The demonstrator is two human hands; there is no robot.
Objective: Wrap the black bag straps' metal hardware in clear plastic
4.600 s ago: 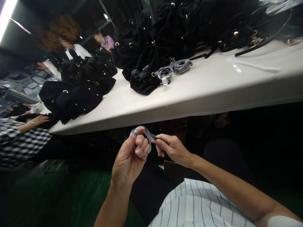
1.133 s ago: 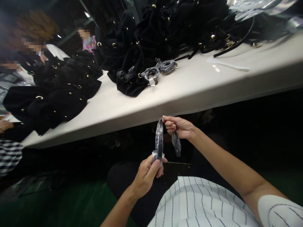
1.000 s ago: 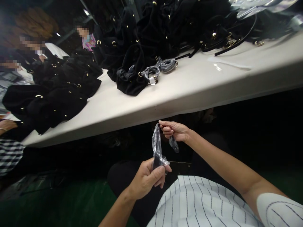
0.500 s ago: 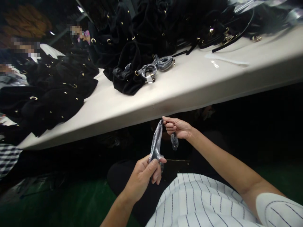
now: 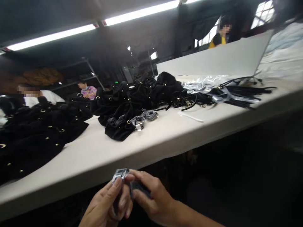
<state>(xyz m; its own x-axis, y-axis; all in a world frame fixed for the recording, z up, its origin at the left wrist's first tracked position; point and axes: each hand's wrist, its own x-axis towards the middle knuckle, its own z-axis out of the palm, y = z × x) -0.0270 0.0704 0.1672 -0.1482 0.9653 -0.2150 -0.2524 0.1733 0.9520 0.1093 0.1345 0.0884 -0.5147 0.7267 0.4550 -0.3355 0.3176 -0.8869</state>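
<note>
Close together below the table edge, both my hands are on a dark strap (image 5: 120, 174) wrapped in clear plastic film. My left hand (image 5: 107, 200) pinches a bent part of it between thumb and fingers. Against those fingers lies my right hand (image 5: 153, 195), its thumb and fingers closed round a darker length of the same strap. Much of the strap is hidden behind the fingers. Beyond, on the white table (image 5: 151, 138), a black fabric bag (image 5: 120, 126) lies beside film-wrapped coiled straps (image 5: 138, 121).
Black fabric pieces with gold eyelets (image 5: 42, 135) cover the table's left side. More black bags (image 5: 165, 85) are heaped behind. Loose black straps (image 5: 246, 94) and plastic film (image 5: 203, 82) lie to the right, before a white panel (image 5: 213, 60). Several people sit beyond.
My head view has tilted up, showing lamps and the far panel. My hands have come together; the strap piece stretched between them is now bent up in my fingers.
</note>
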